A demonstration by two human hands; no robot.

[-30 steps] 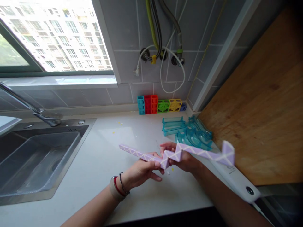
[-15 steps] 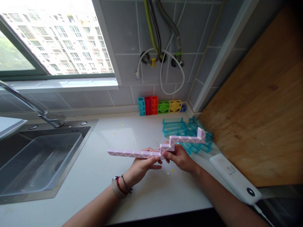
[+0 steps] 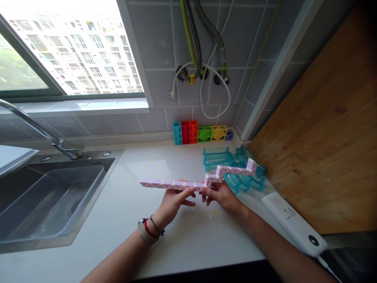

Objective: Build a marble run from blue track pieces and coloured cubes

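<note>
The white countertop (image 3: pixel 118 212) carries a row of coloured plastic blocks (image 3: pixel 185 133) along the back wall. Nearer me lie translucent teal plastic pieces (image 3: pixel 217 159), a white oblong device (image 3: pixel 290 218) and tiny yellow scraps (image 3: pixel 216 212).

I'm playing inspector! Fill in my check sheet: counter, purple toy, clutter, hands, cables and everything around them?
Surface: white counter, some tiny yellow and pale specks
Job's things: purple jointed toy, zigzag towards its right end
Clutter: clear blue pieces; coloured blocks by the wall
Hands: left hand and right hand both hold the toy
Cables: white cord looped against the wall, plug dangling; another at the white device
Surroundings: sink and window left, wooden board right
</note>
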